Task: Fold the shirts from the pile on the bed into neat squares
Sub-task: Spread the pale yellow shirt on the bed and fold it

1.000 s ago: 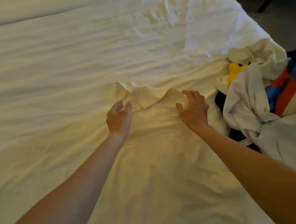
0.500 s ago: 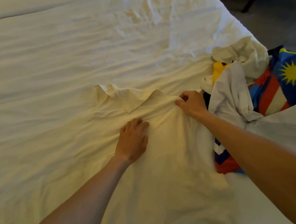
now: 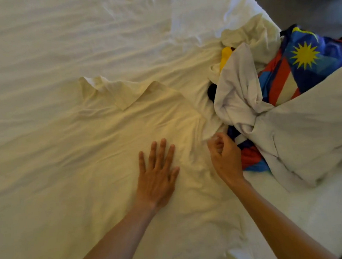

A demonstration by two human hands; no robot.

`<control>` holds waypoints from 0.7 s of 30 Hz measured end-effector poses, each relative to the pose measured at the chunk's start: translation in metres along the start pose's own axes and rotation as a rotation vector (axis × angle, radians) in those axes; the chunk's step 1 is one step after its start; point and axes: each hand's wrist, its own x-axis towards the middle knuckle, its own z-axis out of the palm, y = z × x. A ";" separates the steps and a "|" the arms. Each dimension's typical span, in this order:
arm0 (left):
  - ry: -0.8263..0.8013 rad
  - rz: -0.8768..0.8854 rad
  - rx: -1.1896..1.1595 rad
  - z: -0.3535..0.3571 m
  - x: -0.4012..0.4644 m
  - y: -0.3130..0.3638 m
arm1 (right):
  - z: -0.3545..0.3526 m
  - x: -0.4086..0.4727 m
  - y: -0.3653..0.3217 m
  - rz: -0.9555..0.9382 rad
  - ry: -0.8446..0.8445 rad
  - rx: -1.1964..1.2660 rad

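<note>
A pale cream collared shirt [image 3: 124,133] lies spread flat on the bed, collar pointing away from me. My left hand [image 3: 156,172] presses flat on its chest area with fingers straight and spread. My right hand [image 3: 224,157] is at the shirt's right edge, fingers curled and pinching the sleeve fabric there. To the right lies the pile of shirts [image 3: 287,89]: a white one on top, a blue, red and yellow patterned one with a sun print, and a cream one behind.
The white bed sheet [image 3: 53,46] stretches wrinkled to the left and far side. The bed's right edge [image 3: 258,6] drops to a dark floor with chair legs. A white cloth [image 3: 312,126] covers the near right corner.
Both hands have slid down from the collar toward me. My left hand now lies flat on the chest; my right has moved from the shoulder down to the sleeve edge.
</note>
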 end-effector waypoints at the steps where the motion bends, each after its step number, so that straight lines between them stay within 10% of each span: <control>1: -0.007 0.002 0.011 0.003 -0.004 0.007 | -0.007 -0.011 0.008 -0.001 0.005 -0.042; 8: -0.012 -0.017 0.056 0.011 -0.013 0.028 | -0.027 -0.025 0.012 0.027 -0.318 -0.686; 13: 0.002 -0.036 0.075 0.014 -0.013 0.031 | -0.042 0.001 0.015 0.047 -0.591 -0.483; 21: -0.011 -0.131 0.050 0.021 -0.039 0.053 | -0.036 -0.057 0.048 -0.049 -0.043 -0.129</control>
